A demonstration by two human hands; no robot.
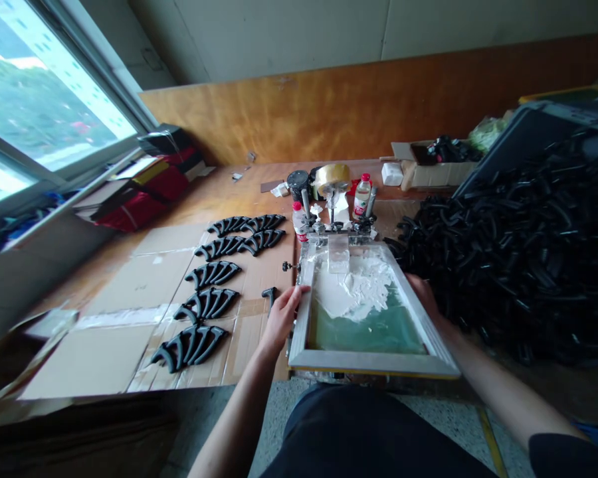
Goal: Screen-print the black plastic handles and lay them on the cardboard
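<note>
A screen-printing frame (373, 359) is in front of me, its metal border around a green mesh (369, 330). White ink (349, 292) is smeared over the mesh's far half, where a squeegee (338, 255) hangs from the clamp. My left hand (280, 315) is at the frame's left side, fingers bent inward and touching its edge; what they pinch is hidden. Just beyond it lies a single black curved part (270, 293). My right hand (425, 297) is beyond the frame's right side, by the heap of black parts (513, 265); its fingers are hidden.
Rows of black parts (192, 346) lie on cardboard (84, 358) to the left. Behind the hinge clamp (336, 228) are bottles (362, 196), a tape roll (333, 176) and a dark jar (298, 182). A cardboard box (433, 174) stands back right.
</note>
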